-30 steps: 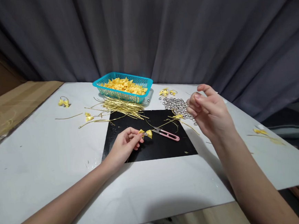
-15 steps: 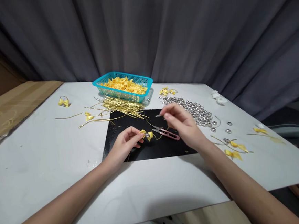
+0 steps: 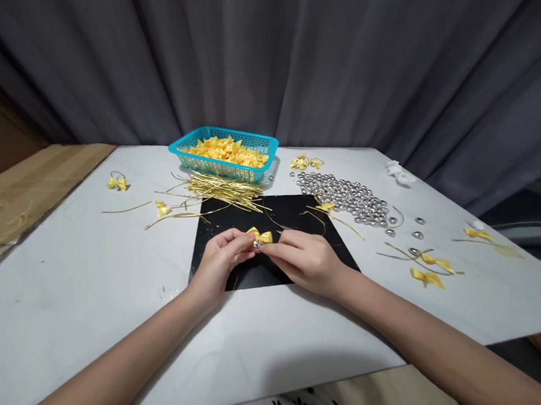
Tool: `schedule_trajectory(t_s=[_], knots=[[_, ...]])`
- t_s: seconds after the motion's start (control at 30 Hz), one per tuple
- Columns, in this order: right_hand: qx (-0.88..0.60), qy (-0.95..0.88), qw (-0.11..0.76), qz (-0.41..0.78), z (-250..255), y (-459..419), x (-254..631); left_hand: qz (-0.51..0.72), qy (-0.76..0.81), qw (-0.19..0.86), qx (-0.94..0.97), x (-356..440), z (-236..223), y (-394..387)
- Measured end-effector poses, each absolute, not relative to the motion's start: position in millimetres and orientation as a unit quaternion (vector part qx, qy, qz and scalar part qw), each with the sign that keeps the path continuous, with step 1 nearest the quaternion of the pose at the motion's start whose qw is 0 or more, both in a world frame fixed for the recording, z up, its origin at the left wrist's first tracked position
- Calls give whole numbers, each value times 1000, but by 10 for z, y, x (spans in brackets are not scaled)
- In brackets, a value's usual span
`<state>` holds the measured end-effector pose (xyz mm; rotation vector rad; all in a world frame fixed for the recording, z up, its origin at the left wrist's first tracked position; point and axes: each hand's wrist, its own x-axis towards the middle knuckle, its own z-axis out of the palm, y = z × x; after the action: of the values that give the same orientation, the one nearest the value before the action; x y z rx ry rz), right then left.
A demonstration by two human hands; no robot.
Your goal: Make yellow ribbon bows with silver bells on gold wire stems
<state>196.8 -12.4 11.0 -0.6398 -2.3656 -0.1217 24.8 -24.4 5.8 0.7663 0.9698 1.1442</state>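
A small yellow ribbon bow (image 3: 266,237) with a shiny silver bead (image 3: 256,246) at its lower middle is held over the black mat (image 3: 234,215). My left hand (image 3: 217,266) pinches its left side between thumb and fingers. From the other side my right hand (image 3: 307,259) is closed, its fingertips on the bow beside the bead. Whatever else those right fingers hold is hidden. The thread snips are nearly covered by my right hand; only a blade tip (image 3: 279,227) shows.
Behind the mat lie a bundle of gold cords (image 3: 225,190) and a turquoise basket (image 3: 192,162) of yellow bows. A heap of silver beads (image 3: 345,196) spreads to the right. Loose bows with cords (image 3: 432,271) lie at the right, and a finished-looking bow loop (image 3: 117,182) sits far left.
My right hand has come down and left to the bow, covering the pink-handled snips. A bow with gold cord near the beads now shows, where the hand was. The left hand keeps its pinch.
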Motion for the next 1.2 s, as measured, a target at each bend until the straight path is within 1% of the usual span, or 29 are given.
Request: schedule_trajectory(t_s=[0.07, 0.2, 0.3, 0.53, 0.7, 0.9, 1.07, 1.2], knots=[[-239, -911, 335, -41, 102, -117, 1970, 512, 429, 668, 327, 246, 58, -242], [-263, -898, 351, 35, 109, -108, 1960, 507, 429, 666, 339, 251, 63, -245], [-279, -886, 366, 61, 115, -111, 1959, 506, 427, 665, 345, 257, 63, -254], [-257, -902, 347, 23, 83, -107, 1978, 507, 421, 665, 352, 254, 45, -259], [-260, -898, 356, -5, 64, -92, 1995, 506, 410, 679, 340, 256, 54, -265], [-279, -912, 298, -37, 87, -86, 2015, 501, 409, 686, 333, 250, 63, -262], [-270, -917, 295, -5, 81, -78, 1998, 497, 420, 685, 328, 261, 71, -256], [-259, -911, 317, 56, 104, -79, 2020, 499, 421, 688, 316, 265, 86, -258]])
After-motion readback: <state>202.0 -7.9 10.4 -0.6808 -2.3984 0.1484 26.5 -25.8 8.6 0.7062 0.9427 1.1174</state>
